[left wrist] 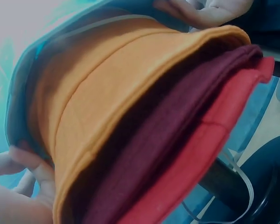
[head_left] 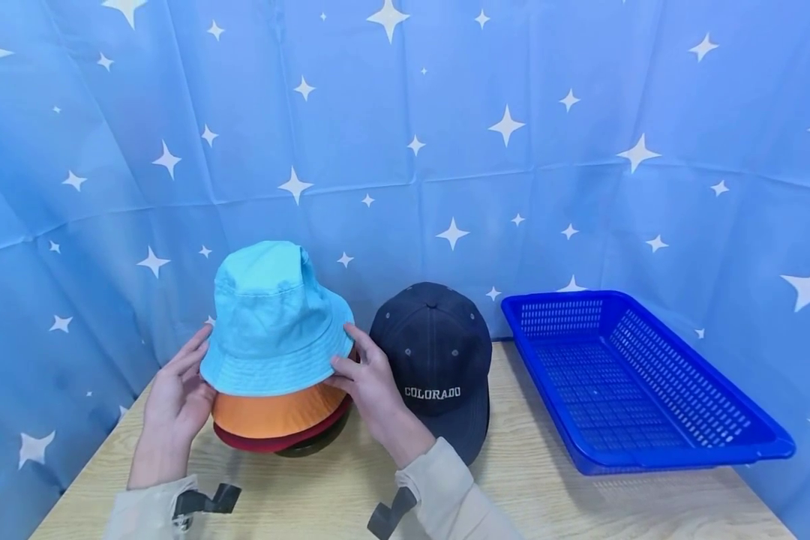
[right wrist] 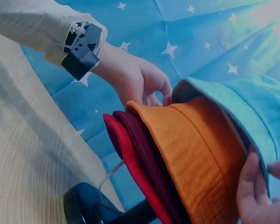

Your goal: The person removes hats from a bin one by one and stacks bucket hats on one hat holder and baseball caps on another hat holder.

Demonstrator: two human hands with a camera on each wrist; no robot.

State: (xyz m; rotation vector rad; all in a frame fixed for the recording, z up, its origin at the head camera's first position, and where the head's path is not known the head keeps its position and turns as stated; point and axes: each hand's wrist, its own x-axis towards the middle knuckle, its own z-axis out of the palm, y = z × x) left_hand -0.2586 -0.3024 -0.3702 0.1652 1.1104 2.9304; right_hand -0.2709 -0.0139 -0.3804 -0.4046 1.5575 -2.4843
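A light blue bucket hat (head_left: 270, 322) tops a stack of hats, tilted, with its brim raised off the orange bucket hat (head_left: 277, 414) beneath. My left hand (head_left: 175, 397) holds the blue brim at its left side. On the opposite side my right hand (head_left: 376, 382) pinches the same brim, thumb and fingers around its edge. Below the orange hat, the wrist views show a maroon hat (left wrist: 149, 133) and a red hat (right wrist: 126, 144) nested together. A black stand (right wrist: 79, 205) supports the stack; its upper part is hidden inside the hats.
Just right of the stack is a navy baseball cap (head_left: 432, 352) lettered COLORADO, its bill toward me. Farther right lies a blue perforated plastic basket (head_left: 682, 455) on the wooden table (head_left: 526, 495). A blue star-patterned curtain (head_left: 405, 97) hangs behind and at the sides.
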